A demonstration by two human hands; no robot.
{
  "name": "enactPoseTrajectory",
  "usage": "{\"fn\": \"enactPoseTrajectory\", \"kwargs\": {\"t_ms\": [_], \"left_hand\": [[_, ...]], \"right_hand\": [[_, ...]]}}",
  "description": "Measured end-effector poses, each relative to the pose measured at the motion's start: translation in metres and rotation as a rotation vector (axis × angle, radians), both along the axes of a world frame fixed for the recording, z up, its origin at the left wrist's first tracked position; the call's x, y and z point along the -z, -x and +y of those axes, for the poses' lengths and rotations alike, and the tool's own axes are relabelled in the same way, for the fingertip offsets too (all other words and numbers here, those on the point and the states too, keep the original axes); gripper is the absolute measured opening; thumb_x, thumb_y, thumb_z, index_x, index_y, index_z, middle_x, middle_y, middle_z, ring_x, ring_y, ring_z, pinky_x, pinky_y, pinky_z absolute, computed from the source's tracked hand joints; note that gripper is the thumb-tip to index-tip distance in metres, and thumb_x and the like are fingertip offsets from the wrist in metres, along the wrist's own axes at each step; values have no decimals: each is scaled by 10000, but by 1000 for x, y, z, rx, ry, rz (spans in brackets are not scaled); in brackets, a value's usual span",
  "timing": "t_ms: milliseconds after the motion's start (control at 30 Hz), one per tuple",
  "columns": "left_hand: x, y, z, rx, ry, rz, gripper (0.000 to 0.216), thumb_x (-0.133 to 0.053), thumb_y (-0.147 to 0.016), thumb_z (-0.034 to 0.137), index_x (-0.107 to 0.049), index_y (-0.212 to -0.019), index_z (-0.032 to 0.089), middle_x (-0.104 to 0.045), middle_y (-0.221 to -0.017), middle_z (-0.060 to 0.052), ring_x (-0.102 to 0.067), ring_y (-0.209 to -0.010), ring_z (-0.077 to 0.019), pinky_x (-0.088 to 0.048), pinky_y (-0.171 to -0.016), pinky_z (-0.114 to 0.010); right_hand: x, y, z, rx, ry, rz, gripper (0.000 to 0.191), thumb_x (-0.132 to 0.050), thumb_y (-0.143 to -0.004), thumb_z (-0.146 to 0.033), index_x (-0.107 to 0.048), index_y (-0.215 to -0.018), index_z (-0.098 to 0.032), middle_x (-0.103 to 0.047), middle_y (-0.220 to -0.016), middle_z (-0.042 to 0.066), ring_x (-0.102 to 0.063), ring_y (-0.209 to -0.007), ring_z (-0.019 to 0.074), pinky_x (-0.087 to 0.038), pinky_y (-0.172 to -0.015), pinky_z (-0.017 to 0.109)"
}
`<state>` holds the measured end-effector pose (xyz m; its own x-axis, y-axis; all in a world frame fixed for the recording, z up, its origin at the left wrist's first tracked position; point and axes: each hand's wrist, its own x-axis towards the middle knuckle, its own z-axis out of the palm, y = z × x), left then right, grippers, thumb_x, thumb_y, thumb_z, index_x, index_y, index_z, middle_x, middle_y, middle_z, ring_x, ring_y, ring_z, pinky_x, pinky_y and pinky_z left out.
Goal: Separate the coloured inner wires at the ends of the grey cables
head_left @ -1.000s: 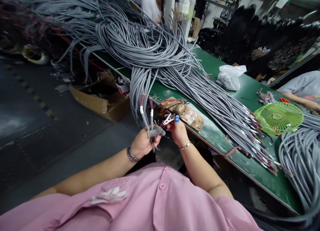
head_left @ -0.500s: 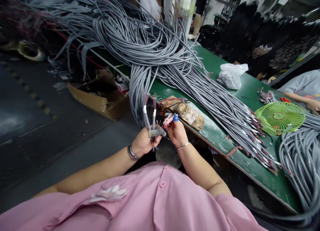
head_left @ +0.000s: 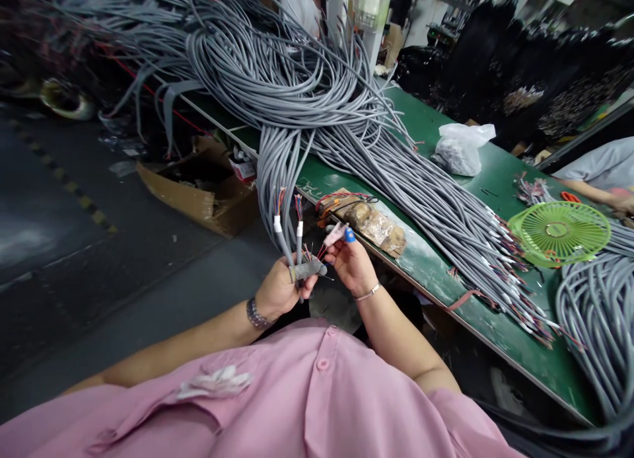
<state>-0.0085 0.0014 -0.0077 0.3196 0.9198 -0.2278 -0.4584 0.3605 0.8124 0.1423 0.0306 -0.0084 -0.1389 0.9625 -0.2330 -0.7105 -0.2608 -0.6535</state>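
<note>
My left hand (head_left: 282,287) is closed around grey cables (head_left: 286,246), its thumb wrapped in a grey covering. Two cable ends stand up above it, each with a white band (head_left: 277,224) and bare coloured wires (head_left: 281,197) fanning out. More thin wires (head_left: 308,252) stick out by the thumb. My right hand (head_left: 352,266), with blue coverings on its fingertips, pinches a small pale pink piece (head_left: 335,234) whose exact kind I cannot make out. Thin red wires stretch between that piece and my left hand.
A big heap of grey cables (head_left: 277,81) lies over the green table (head_left: 416,114). Near its edge is a taped block (head_left: 374,223). A green fan (head_left: 559,232), a white plastic bag (head_left: 463,151) and a co-worker's arm (head_left: 589,190) are to the right. A cardboard box (head_left: 198,203) sits below left.
My left hand and the two banded cable ends have shifted slightly left and down. My right hand has moved a little right, still pinching the pale pink piece.
</note>
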Motion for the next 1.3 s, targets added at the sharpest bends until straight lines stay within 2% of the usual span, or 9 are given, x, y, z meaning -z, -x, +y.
{"fn": "enactPoseTrajectory", "kwargs": {"t_ms": [100, 267, 367, 467, 533, 667, 900, 1167, 1300], "left_hand": [[-4, -2, 1, -68, 7, -18, 219, -758, -673, 312, -657, -739, 130, -620, -536, -14, -454, -346, -75, -340, -308, -180], [-4, -6, 7, -95, 17, -29, 159, -732, -704, 264, -656, -735, 128, -631, -562, -18, -455, -360, -70, -335, -313, -179], [-3, -7, 8, -96, 16, -34, 154, -724, -716, 265, -663, -746, 127, -625, -557, -15, -455, -364, -71, -338, -317, -181], [-4, -7, 7, -96, 17, -27, 157, -722, -719, 267, -665, -748, 124, -626, -560, -17, -450, -364, -70, -334, -314, -182], [-5, -7, 7, -92, 14, -24, 160, -726, -714, 268, -662, -747, 125, -629, -565, -19, -452, -364, -71, -335, -314, -183], [-3, -8, 6, -86, 10, -31, 175, -728, -711, 284, -657, -759, 132, -624, -558, -13, -458, -363, -75, -343, -314, -184], [-2, -12, 6, -89, 14, 2, 211, -741, -692, 314, -642, -741, 134, -568, -479, 8, -434, -350, -79, -334, -303, -178], [-10, -6, -3, -116, 14, 22, 224, -748, -671, 320, -633, -731, 137, -582, -508, 3, -445, -357, -80, -337, -312, -188], [-11, -5, -7, -150, 10, 15, 205, -741, -682, 308, -632, -725, 140, -575, -509, 10, -454, -374, -79, -335, -325, -187]], "right_hand": [[-3, 2, -1, 64, -27, -56, 296, -682, -790, -423, -650, -921, -160, -610, -749, -7, -523, -594, 79, -463, -529, 190], [-4, 5, -1, 89, -27, -69, 303, -696, -766, -447, -615, -825, -161, -568, -685, -28, -451, -521, 58, -400, -470, 176], [0, 7, -2, 208, -29, -148, 310, -718, -750, -438, -564, -738, -169, -525, -596, -54, -364, -460, 42, -314, -434, 165], [4, 8, 0, 325, -38, -266, 369, -684, -759, -514, -560, -711, -169, -524, -565, -47, -373, -461, 54, -311, -438, 176], [5, 8, 2, 246, -16, -215, 397, -653, -767, -562, -587, -748, -171, -565, -619, -27, -431, -501, 68, -351, -461, 183], [2, 7, 9, 11, 73, 28, 415, -619, -797, -580, -650, -900, -179, -652, -782, 14, -550, -623, 98, -437, -535, 201], [0, 12, 11, 89, 78, 77, 377, -652, -807, -519, -686, -916, -160, -659, -740, 15, -585, -665, 105, -438, -547, 180], [0, 3, 2, -58, 63, 89, 591, -417, -842, -707, -664, -912, -175, -668, -824, 45, -576, -668, 120, -485, -594, 230], [-5, 0, -1, -52, 51, 54, 417, -541, -866, -552, -673, -957, -167, -681, -874, 46, -584, -696, 111, -498, -613, 213]]}}
